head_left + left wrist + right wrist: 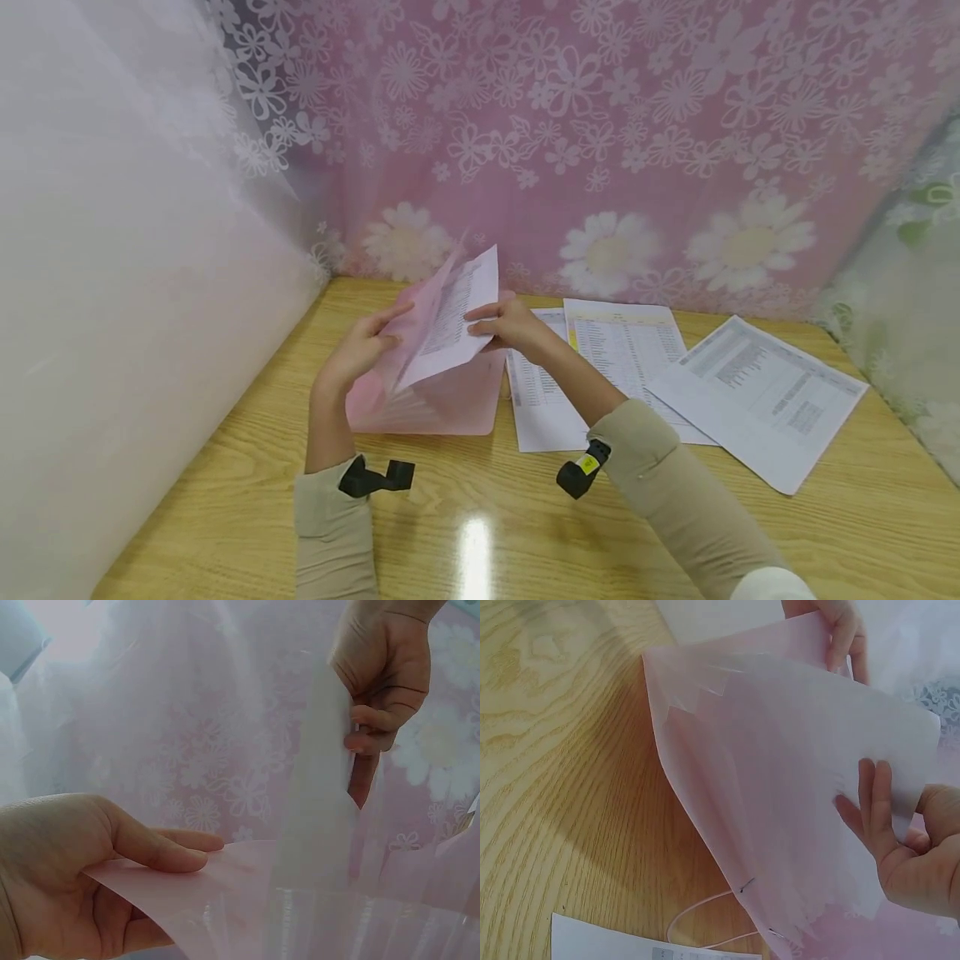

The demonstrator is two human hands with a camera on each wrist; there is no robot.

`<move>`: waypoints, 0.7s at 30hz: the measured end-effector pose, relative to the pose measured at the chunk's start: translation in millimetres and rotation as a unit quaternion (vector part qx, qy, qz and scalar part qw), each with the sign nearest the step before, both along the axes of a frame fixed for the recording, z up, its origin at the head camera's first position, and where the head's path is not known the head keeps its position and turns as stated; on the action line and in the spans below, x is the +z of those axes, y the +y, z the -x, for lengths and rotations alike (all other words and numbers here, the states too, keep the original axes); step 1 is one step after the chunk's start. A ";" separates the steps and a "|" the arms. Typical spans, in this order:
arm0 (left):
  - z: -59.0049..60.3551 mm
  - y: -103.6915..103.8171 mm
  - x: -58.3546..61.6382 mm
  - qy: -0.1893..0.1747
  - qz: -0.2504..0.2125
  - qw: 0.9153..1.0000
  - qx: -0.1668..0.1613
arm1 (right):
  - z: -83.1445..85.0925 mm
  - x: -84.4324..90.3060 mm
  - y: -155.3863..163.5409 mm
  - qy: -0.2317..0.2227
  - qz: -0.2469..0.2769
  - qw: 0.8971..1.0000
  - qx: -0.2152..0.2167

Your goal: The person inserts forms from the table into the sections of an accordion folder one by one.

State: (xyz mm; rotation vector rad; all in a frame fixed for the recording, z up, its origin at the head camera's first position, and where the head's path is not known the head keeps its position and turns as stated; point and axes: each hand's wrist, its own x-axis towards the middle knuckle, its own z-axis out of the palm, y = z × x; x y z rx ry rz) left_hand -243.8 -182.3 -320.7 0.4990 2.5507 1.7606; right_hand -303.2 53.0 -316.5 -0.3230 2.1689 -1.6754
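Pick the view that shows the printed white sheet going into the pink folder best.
Head view: the printed white sheet shows whole, text visible, in the right hand. Left wrist view shows only its edge; right wrist view its blank back.

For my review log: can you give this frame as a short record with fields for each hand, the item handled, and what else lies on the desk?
left hand: holds open the front flap of the pink folder
right hand: pinches a printed sheet, partly inside the folder
folder: expanding type, standing on the wooden desk
loose sheets: several printed pages flat on the desk, to the right
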 end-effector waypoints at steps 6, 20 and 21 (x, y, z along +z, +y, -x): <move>-1.4 0.6 1.2 0.007 0.012 1.000 0.002 | -3.6 0.7 -1.9 -0.017 0.001 1.000 0.003; -2.0 2.3 4.1 0.005 0.017 1.000 0.014 | -14.4 -19.5 -24.5 0.019 -0.004 0.999 -0.031; -2.1 2.8 4.2 0.005 0.020 1.000 0.013 | -14.7 -21.8 -26.2 0.023 -0.003 0.999 -0.034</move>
